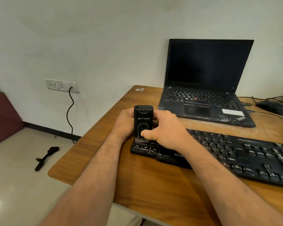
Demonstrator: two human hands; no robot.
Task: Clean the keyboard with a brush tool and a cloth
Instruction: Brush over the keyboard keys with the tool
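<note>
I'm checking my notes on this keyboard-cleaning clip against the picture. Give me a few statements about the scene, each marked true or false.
1. Both hands hold the brush tool. True: the left hand and right hand grip it from either side.
2. The bristles meet the keyboard at its right end. False: they touch its left end, near the Ctrl key.
3. The laptop is open with a dark screen. True.
4. The mouse sits left of the laptop. False: it lies to the right.
5. A cable hangs from the wall socket. True.
</note>
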